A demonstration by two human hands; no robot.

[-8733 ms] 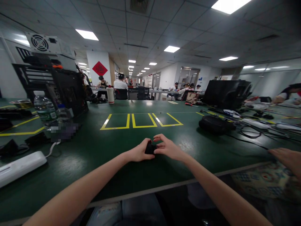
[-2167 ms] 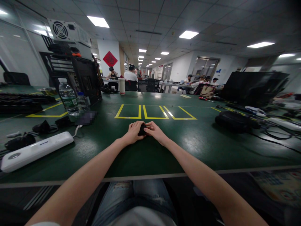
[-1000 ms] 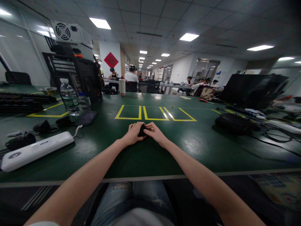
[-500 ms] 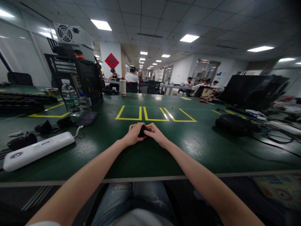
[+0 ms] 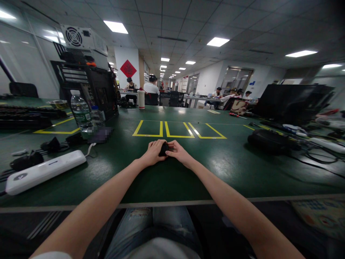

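Note:
Between my hands is a small, dark, rounded object [image 5: 163,149], mostly covered by fingers; its kind cannot be made out. My left hand [image 5: 154,153] curls over its left side, with the palm low to the green table [image 5: 172,183]. From the other side, my right hand [image 5: 179,153] grips the object with thumb and fingertips. Both hands are closed and close together, just in front of the yellow tape outlines [image 5: 180,136] on the table.
Left stand a white power strip [image 5: 45,172], a water bottle [image 5: 81,112] and an open computer case [image 5: 86,86]. A white cup [image 5: 141,99] is farther back. On the right lie a black case [image 5: 271,142], cables and a monitor [image 5: 291,102]. Several people sit at far desks.
My hands keep the same hold on the dark object, with hardly any movement. The whole view has shifted very slightly.

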